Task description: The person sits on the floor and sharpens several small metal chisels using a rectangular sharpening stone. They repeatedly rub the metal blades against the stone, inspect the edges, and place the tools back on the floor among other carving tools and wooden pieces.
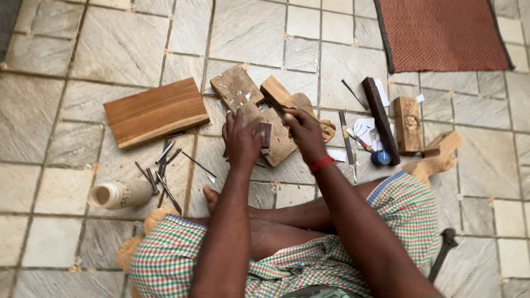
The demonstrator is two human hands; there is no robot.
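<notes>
From the head camera, the person sits cross-legged on the grey stone-tiled floor [66, 110]. The pale, flat carved wooden workpiece [279, 138] lies on the floor just beyond the knees, at the middle of the scene. The left hand [241, 140] lies curled on the near left part of it, fingers closed over a small dark rectangular block [264, 134]. The right hand [305, 132] is folded on the far right part, pressing down; whether it pinches anything I cannot tell.

To do this well, I judge the right hand should keep pinning the piece flat while the left moves the block in short, even strokes, with the fingers kept off the carved edges.

To the left lies a reddish-brown rectangular wooden plank [156, 112]; near it, scattered thin metal chisels [160, 176] and a pale cylindrical wooden mallet [118, 194]. To the right are a dark narrow wooden bar [381, 118], a small carved upright wooden block [408, 126] and a blue round cap [380, 158]. A red-brown woven mat [441, 33] lies far right.
</notes>
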